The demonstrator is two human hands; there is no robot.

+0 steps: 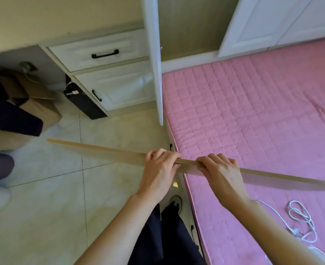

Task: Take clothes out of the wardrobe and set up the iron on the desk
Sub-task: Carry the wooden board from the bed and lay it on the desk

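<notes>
— Gripping what, those hands?
— Both the left hand (158,167) and the right hand (220,170) have fingers curled tight over a long wooden board (104,152), side by side near its middle.
— Where is the board?
— Level, across the bed (253,111) edge, below the open wardrobe door (155,60). A white cord (299,217) lies on the bed.

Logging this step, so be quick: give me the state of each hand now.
Left hand: closed, gripping the long wooden board from above.
Right hand: closed on the same board, just beside the left.
</notes>
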